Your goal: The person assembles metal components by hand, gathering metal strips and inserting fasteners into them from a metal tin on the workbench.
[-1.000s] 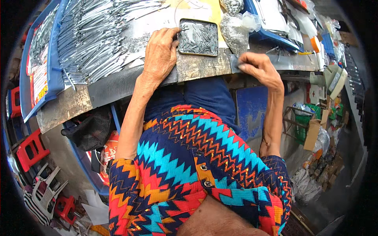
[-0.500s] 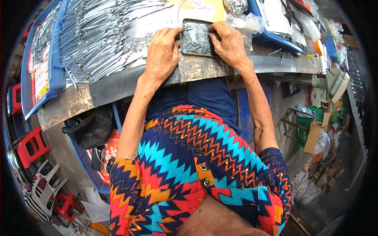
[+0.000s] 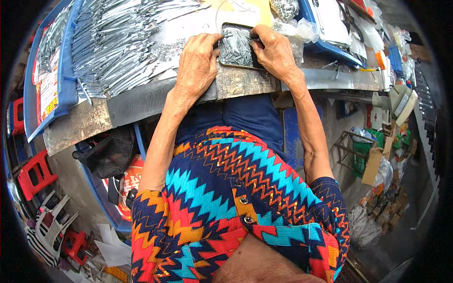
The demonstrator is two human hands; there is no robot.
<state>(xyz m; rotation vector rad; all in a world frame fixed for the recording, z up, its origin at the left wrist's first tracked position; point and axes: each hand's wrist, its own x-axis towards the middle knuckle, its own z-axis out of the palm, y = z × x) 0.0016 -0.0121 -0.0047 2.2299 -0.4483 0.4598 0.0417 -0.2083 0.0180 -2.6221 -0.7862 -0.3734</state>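
Note:
A small dark-rimmed rectangular tin (image 3: pixel 243 67) sits at the near part of the workbench, between my hands. Inside it lie many short grey metal pins (image 3: pixel 238 53), thickest in the middle and near side, with a paler patch toward the far side. My left hand (image 3: pixel 199 63) grips the tin's left edge, thumb and fingertips closed at its far left corner. On the opposite side my right hand (image 3: pixel 277 53) pinches the right edge, its fingers bent over the far right corner. Parts of both side rims are hidden behind my fingers.
Left of the tin spreads a large heap of long thin metal rods (image 3: pixel 113 47), beside a blue tray (image 3: pixel 68 89). Small metal bits lie scattered on pale sheeting. Clear plastic bags (image 3: pixel 302 30) and another blue tray (image 3: pixel 325 47) stand to the right. The bench's front edge (image 3: pixel 155 96) runs before me.
The tin and my left hand have shifted slightly to the right, while my right hand stays nearly in place. Both hands keep their hold.

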